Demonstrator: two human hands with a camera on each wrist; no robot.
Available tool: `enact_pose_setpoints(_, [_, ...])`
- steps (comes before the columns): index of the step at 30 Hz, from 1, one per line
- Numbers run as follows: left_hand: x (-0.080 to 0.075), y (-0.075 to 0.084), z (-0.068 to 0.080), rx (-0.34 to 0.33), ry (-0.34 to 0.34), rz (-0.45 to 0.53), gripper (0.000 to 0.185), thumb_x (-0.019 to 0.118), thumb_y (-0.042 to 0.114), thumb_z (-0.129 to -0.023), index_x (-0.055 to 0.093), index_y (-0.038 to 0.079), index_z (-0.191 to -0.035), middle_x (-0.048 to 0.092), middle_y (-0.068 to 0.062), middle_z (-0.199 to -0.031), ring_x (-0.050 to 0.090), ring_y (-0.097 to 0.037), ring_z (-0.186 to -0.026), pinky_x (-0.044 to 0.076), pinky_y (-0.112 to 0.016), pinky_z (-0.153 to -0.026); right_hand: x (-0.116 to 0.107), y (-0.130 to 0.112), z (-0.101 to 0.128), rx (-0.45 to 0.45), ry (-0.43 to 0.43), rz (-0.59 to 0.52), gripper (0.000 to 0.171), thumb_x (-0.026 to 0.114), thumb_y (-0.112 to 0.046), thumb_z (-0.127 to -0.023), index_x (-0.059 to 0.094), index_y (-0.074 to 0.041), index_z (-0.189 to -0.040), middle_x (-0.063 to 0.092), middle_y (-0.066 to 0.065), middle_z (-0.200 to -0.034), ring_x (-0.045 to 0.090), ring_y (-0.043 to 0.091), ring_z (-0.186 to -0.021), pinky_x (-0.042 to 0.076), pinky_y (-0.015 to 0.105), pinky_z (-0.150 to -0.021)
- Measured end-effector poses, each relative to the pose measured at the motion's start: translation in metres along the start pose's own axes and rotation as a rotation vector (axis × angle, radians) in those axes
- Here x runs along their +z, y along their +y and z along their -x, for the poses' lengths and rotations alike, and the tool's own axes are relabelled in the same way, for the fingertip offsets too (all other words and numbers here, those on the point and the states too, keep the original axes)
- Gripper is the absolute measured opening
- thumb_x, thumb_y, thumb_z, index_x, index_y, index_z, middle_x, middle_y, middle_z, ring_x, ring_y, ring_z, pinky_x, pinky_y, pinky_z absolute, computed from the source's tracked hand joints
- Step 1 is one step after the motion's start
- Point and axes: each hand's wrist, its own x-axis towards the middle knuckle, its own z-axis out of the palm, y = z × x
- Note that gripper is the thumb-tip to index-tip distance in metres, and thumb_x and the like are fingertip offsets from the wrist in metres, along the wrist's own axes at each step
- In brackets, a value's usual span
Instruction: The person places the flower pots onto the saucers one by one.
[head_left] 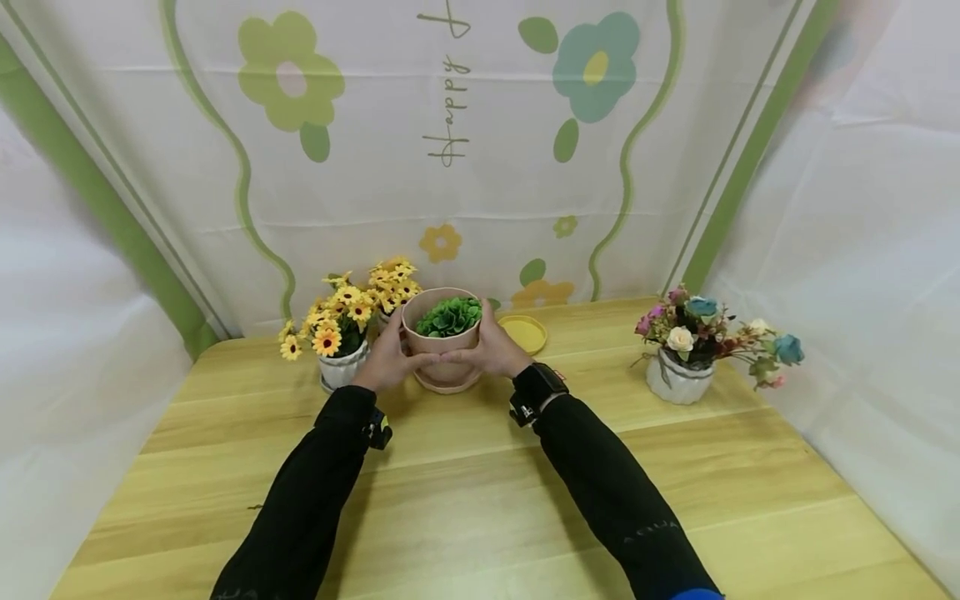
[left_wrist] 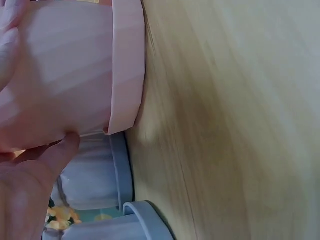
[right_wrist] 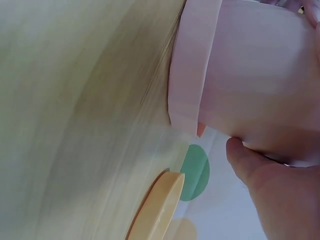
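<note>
A pink flower pot [head_left: 444,373] with a leafy green plant [head_left: 450,317] inside stands near the back of the table, its base in a pink saucer [left_wrist: 128,67]. My left hand [head_left: 387,360] grips the pot's left side, and my right hand [head_left: 498,348] holds its right side. Both thumbs reach across the front wall and meet near the middle. Close to the tabletop, the saucer's rim shows in both wrist views. Beside my left hand is a white pot [head_left: 343,368] of yellow daisy-like flowers [head_left: 337,321]; part of my fingers is hidden behind the pink pot.
A second bunch of yellow flowers [head_left: 393,282] rises behind the left hand. Right of the pink pot lies a yellow saucer [head_left: 525,333]. Farther right stands a white pot [head_left: 678,379] with mixed artificial flowers. A printed cloth [head_left: 360,183] hangs along the table's back edge.
</note>
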Motion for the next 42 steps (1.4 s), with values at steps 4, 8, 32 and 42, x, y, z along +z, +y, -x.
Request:
enact_pose_setpoints(4, [-0.002,-0.003,-0.003,0.016,0.015,0.011,0.108,0.079,0.019,-0.096,0.002,0.022,-0.171,0.017,-0.009,-0.177,0.031,-0.037,-0.160,0.043,-0.050,-0.124,0.000,0.001,-0.006,0.025,-0.008,0.014,0.136,0.090,-0.035,-0.086,-0.016,-0.012,-0.168,0.028,0.020,-0.171,0.035,0.032,-0.158,0.032,0.049,-0.131])
enact_pose_setpoints(8, [-0.002,-0.004,-0.009,0.026,0.018,0.016,0.107,0.079,0.018,-0.096,0.003,0.021,-0.171,0.019,-0.009,-0.176,0.033,-0.036,-0.159,0.042,-0.050,-0.125,-0.003,0.002,-0.010,0.044,-0.008,0.027,0.137,0.090,-0.037,-0.086,-0.017,-0.014,-0.168,0.028,0.021,-0.172,0.035,0.033,-0.158,0.032,0.049,-0.131])
enact_pose_setpoints(32, [0.000,-0.001,-0.023,0.017,0.043,-0.065,0.105,0.075,0.019,-0.099,-0.002,0.015,-0.171,0.015,-0.013,-0.177,0.025,-0.036,-0.162,0.027,-0.051,-0.133,-0.010,0.000,-0.019,0.020,0.006,-0.025,0.125,0.088,-0.029,-0.089,-0.007,-0.012,-0.169,0.028,0.015,-0.171,0.035,0.032,-0.158,0.035,0.051,-0.129])
enact_pose_setpoints(42, [0.002,-0.003,-0.024,0.009,0.047,-0.052,0.103,0.076,0.019,-0.099,0.003,0.014,-0.170,0.018,-0.015,-0.176,0.027,-0.036,-0.161,0.028,-0.052,-0.132,-0.012,0.000,-0.019,0.053,-0.001,0.006,0.128,0.089,-0.034,-0.087,-0.007,-0.012,-0.169,0.026,0.017,-0.172,0.034,0.033,-0.159,0.034,0.051,-0.130])
